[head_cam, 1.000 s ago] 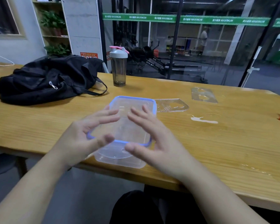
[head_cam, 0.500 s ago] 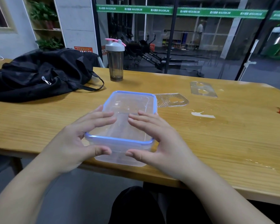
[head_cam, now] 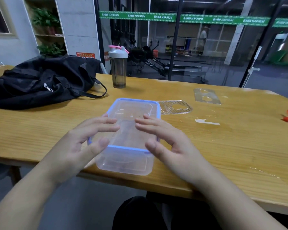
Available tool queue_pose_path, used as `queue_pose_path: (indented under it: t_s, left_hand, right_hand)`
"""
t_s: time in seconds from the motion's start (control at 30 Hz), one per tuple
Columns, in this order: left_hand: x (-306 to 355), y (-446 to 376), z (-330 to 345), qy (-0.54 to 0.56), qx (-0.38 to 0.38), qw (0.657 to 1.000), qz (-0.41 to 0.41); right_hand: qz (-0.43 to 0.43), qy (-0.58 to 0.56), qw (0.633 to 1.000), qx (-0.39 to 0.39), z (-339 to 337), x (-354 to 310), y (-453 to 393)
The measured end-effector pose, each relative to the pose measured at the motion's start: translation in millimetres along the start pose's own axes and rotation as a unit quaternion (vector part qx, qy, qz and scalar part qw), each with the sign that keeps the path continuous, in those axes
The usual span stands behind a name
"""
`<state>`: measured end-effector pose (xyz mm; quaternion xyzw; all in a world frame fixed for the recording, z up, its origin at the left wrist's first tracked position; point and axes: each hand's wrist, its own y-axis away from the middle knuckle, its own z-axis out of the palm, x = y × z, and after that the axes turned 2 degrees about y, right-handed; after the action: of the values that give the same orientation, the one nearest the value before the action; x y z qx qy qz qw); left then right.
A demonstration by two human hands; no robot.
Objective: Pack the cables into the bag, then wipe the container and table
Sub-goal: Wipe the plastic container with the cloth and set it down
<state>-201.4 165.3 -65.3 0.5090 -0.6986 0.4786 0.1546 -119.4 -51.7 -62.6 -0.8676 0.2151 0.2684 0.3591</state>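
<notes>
Both forearms reach forward over the near edge of the yellow wooden bench (head_cam: 40, 127). The left hand (head_cam: 76, 143) and right hand (head_cam: 175, 146) flank the clear blue-rimmed plastic container (head_cam: 131, 123), fingers spread loosely over its lid, thumbs at its near rim, grip slack. Farther back left lies the black fabric bag (head_cam: 40, 82).

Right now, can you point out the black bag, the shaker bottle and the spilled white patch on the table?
black bag (head_cam: 40, 83): head view, on the dark fabric near its zipper.
shaker bottle (head_cam: 118, 70): head view, on the smoky clear body.
white patch (head_cam: 206, 121): head view, on the middle of the spill.
</notes>
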Motion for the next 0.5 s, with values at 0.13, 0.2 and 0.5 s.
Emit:
queue_pose_path:
  t_s: [0.13, 0.2, 0.5]
  left_hand:
    - [12.2, -21.2, 1.0, -0.072, 0.004, 0.997, -0.031]
    - [12.8, -41.1, 4.1, -0.132, -0.01, 0.989, -0.068]
    - [-14.1, -139.4, 20.2, -0.326, -0.133, 0.913, -0.205]
  right_hand:
    - [0.064, 0.031, 0.994, 0.079, -7.1, -4.7, -14.0]
    - [0.133, 0.089, 0.986, 0.045, -12.8, -5.8, -28.2]
    - [0.275, 0.184, 0.938, -0.103, -8.1, 19.9, -97.5]
